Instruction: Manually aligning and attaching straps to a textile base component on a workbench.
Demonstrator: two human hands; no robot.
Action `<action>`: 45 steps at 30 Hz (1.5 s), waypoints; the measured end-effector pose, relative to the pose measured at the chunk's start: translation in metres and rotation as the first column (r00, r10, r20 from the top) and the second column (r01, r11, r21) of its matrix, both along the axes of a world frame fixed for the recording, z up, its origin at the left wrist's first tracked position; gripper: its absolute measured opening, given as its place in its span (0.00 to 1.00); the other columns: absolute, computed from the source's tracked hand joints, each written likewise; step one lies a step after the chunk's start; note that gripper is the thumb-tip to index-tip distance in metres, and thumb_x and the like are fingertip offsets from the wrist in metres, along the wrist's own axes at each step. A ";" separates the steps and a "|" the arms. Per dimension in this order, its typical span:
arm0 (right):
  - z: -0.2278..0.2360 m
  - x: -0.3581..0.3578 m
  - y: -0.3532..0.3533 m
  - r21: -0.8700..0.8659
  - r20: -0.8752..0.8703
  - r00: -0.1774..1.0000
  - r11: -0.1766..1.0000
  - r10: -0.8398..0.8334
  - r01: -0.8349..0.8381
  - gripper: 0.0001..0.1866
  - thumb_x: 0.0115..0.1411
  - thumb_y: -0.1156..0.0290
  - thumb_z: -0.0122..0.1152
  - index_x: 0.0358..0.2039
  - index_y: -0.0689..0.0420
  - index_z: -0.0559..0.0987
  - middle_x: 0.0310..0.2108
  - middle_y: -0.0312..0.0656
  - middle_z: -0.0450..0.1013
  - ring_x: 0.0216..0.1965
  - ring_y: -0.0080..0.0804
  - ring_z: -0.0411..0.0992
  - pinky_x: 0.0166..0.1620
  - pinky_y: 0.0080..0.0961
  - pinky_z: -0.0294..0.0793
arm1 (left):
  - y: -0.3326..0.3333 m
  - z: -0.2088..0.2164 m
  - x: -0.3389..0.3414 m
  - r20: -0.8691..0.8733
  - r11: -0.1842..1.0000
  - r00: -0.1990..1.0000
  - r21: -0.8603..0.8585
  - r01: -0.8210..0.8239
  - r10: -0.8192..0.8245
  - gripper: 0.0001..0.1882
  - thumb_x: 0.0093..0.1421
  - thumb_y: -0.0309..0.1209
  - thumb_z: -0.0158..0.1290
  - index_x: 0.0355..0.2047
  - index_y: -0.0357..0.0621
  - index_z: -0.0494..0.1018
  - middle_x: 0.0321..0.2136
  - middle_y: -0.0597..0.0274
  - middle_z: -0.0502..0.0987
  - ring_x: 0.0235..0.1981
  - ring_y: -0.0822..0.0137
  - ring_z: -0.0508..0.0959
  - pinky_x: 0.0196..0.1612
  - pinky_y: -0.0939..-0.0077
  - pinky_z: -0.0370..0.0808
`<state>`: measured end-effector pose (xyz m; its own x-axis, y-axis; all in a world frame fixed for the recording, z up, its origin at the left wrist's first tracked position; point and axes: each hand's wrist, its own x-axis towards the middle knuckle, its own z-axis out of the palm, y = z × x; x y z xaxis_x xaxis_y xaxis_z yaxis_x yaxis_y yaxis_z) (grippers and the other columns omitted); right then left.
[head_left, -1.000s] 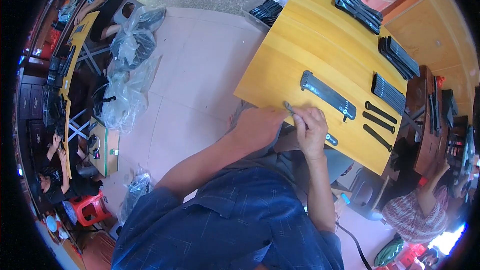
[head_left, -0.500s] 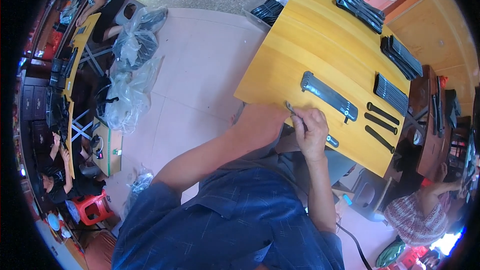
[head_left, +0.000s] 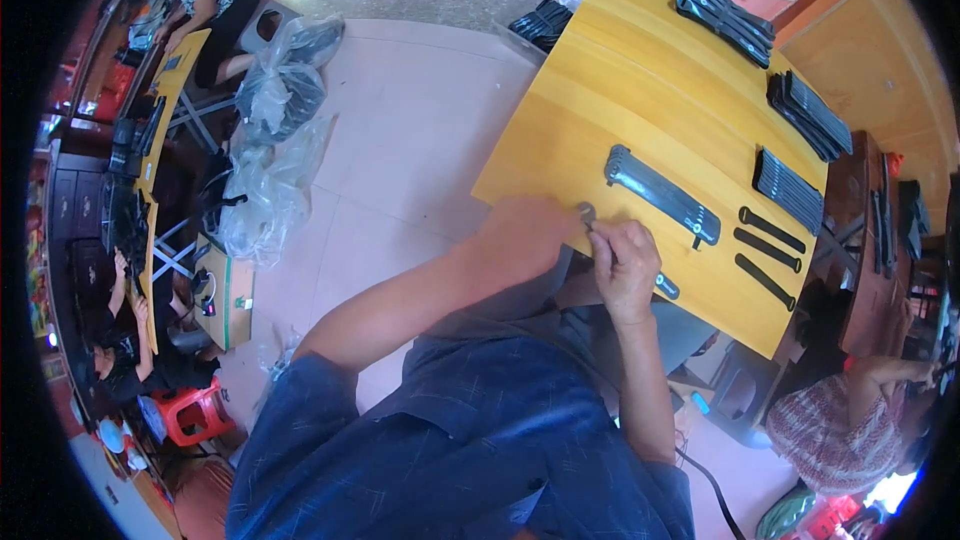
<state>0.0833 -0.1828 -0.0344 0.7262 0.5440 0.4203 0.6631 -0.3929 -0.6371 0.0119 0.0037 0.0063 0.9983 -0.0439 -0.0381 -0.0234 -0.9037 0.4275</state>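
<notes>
My right hand (head_left: 628, 265) is closed in a pinch at the table's near edge, on a narrow black strap; its rounded, looped end (head_left: 587, 211) shows between my two hands. Right beside it my left hand (head_left: 535, 225) is blurred, with its fingers hidden from view. Just beyond lies a flat bundle of black straps (head_left: 662, 195) with a pale round mark. To its right, three single black straps (head_left: 770, 230) lie side by side. Another strap end (head_left: 667, 286) with a pale mark shows by my right wrist.
On the yellow wooden table (head_left: 570, 110), stacks of black strap bundles (head_left: 725, 20) line the far right side. A container of black straps (head_left: 541, 24) stands beyond the table's left edge. Clear plastic bags (head_left: 265, 185) lie on the floor at left. Other people sit at tables left and right.
The strap's looped end has turned up and shows more between my hands. My left hand has shifted slightly and blurred. The table things appear slightly right as the view moved.
</notes>
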 end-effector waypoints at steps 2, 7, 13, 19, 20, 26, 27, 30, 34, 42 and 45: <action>0.000 0.000 0.000 -0.008 0.006 1.000 1.000 0.006 -0.006 0.07 0.55 0.79 0.71 0.35 0.57 0.84 0.28 0.45 0.73 0.33 0.47 0.74 0.37 0.40 0.75 | 0.009 -0.017 0.000 0.042 1.000 0.999 0.017 0.000 -0.001 0.09 0.65 0.33 0.52 0.38 0.48 0.82 0.27 0.53 0.81 0.33 0.50 0.83 0.35 0.50 0.78; -0.004 0.000 -0.001 0.025 -0.009 1.000 1.000 0.002 -0.002 0.08 0.56 0.78 0.70 0.38 0.60 0.84 0.28 0.46 0.73 0.33 0.47 0.74 0.39 0.39 0.75 | 0.012 -0.004 0.002 0.016 1.000 1.000 0.010 0.002 -0.003 0.10 0.66 0.35 0.53 0.41 0.50 0.83 0.29 0.55 0.82 0.35 0.50 0.83 0.36 0.51 0.79; 0.006 0.000 0.005 -0.042 -0.032 0.999 0.999 0.020 -0.022 0.11 0.56 0.78 0.70 0.41 0.61 0.85 0.29 0.46 0.73 0.35 0.47 0.74 0.41 0.39 0.75 | 0.015 -0.009 -0.001 0.058 0.999 0.998 -0.054 0.005 -0.002 0.10 0.65 0.36 0.54 0.41 0.50 0.83 0.32 0.56 0.83 0.36 0.50 0.83 0.38 0.52 0.79; 0.003 0.001 0.002 -0.059 -0.011 0.999 0.997 0.046 -0.047 0.11 0.57 0.78 0.70 0.41 0.61 0.85 0.28 0.46 0.73 0.33 0.46 0.73 0.39 0.39 0.74 | 0.013 -0.004 0.001 -0.048 1.000 0.999 -0.021 -0.009 0.008 0.10 0.65 0.36 0.54 0.41 0.50 0.83 0.31 0.56 0.83 0.37 0.50 0.83 0.39 0.52 0.79; 0.003 0.002 0.002 -0.060 -0.012 0.999 0.997 0.048 -0.048 0.11 0.57 0.78 0.70 0.41 0.61 0.85 0.28 0.46 0.73 0.33 0.46 0.73 0.39 0.39 0.74 | 0.014 -0.005 0.001 -0.049 1.000 0.999 -0.024 -0.012 0.010 0.10 0.65 0.36 0.54 0.41 0.50 0.83 0.31 0.56 0.83 0.37 0.50 0.83 0.39 0.52 0.79; 0.004 0.005 0.000 -0.054 -0.030 0.996 0.995 0.079 -0.081 0.10 0.57 0.78 0.69 0.40 0.60 0.85 0.28 0.45 0.73 0.32 0.46 0.73 0.38 0.39 0.73 | 0.016 -0.004 0.002 -0.072 0.998 0.997 -0.052 -0.020 0.016 0.10 0.65 0.37 0.54 0.39 0.50 0.83 0.32 0.56 0.83 0.38 0.50 0.83 0.39 0.51 0.79; 0.004 0.005 0.000 -0.060 -0.031 0.996 0.994 0.086 -0.088 0.10 0.57 0.78 0.69 0.41 0.60 0.85 0.28 0.45 0.73 0.32 0.45 0.73 0.38 0.39 0.73 | 0.017 -0.004 0.003 -0.073 0.998 0.997 -0.052 -0.020 0.016 0.10 0.65 0.37 0.54 0.39 0.50 0.83 0.32 0.56 0.83 0.38 0.50 0.83 0.39 0.51 0.79; 0.005 0.006 -0.001 -0.071 -0.040 0.995 0.993 0.092 -0.095 0.10 0.58 0.77 0.69 0.41 0.59 0.85 0.28 0.45 0.73 0.32 0.45 0.73 0.38 0.39 0.74 | 0.018 -0.004 0.003 -0.069 0.996 0.997 -0.084 0.013 -0.019 0.11 0.65 0.36 0.54 0.45 0.52 0.82 0.32 0.54 0.84 0.37 0.49 0.83 0.39 0.50 0.79; 0.004 0.005 -0.002 -0.074 -0.054 0.995 0.993 0.087 -0.091 0.10 0.58 0.77 0.69 0.41 0.59 0.85 0.28 0.45 0.73 0.33 0.45 0.73 0.38 0.39 0.74 | 0.016 -0.001 0.002 -0.049 0.994 0.999 -0.108 0.001 -0.006 0.18 0.66 0.34 0.52 0.56 0.52 0.76 0.32 0.51 0.83 0.35 0.47 0.84 0.37 0.50 0.79; 0.004 0.006 -0.003 -0.090 -0.044 0.995 0.992 0.086 -0.089 0.10 0.57 0.78 0.69 0.41 0.59 0.85 0.29 0.45 0.73 0.34 0.46 0.74 0.40 0.39 0.75 | 0.016 -0.011 0.002 -0.087 0.993 0.990 -0.055 0.104 -0.109 0.22 0.68 0.31 0.47 0.62 0.50 0.74 0.34 0.50 0.83 0.35 0.47 0.84 0.37 0.50 0.80; 0.008 0.006 -0.002 -0.099 -0.055 0.994 0.991 0.089 -0.094 0.10 0.57 0.78 0.68 0.41 0.60 0.85 0.29 0.46 0.73 0.34 0.47 0.74 0.40 0.40 0.75 | 0.017 -0.013 0.000 -0.079 0.993 0.992 -0.073 0.096 -0.101 0.22 0.67 0.31 0.48 0.61 0.50 0.75 0.34 0.49 0.83 0.35 0.47 0.84 0.38 0.50 0.80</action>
<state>0.0889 -0.1846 -0.0267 0.6903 0.6470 0.3239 0.6672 -0.3959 -0.6310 0.0122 0.0207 -0.0067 0.9826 -0.1471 -0.1135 -0.0730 -0.8673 0.4924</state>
